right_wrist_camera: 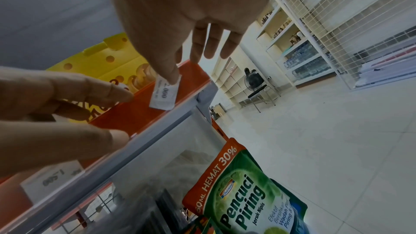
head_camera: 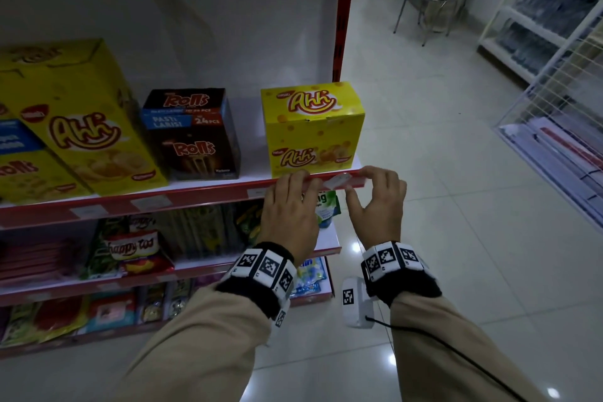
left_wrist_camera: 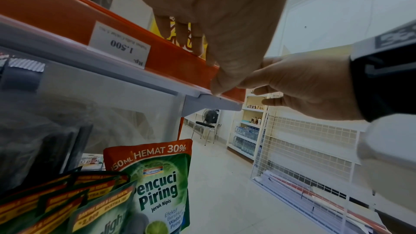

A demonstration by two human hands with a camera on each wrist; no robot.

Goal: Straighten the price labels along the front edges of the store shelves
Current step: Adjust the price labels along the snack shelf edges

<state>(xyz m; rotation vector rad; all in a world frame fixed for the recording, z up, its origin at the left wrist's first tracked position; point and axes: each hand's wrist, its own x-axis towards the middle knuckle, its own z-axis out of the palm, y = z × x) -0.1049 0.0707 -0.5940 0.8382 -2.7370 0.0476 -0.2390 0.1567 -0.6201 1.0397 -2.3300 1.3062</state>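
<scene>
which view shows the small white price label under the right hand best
The right wrist view: the small white price label lies close on the red shelf strip, digits partly legible. The head view shows it small and blurred; the left wrist view hides it behind the hands.

label: small white price label (right_wrist_camera: 163, 94) printed "000", sitting crooked on the red shelf-edge strip (head_camera: 202, 194)
place: its upper end under the right thumb tip, left fingertips just beside it
neighbour: second label (left_wrist_camera: 119, 45), "1.500", straight in the strip, left of both hands
</scene>
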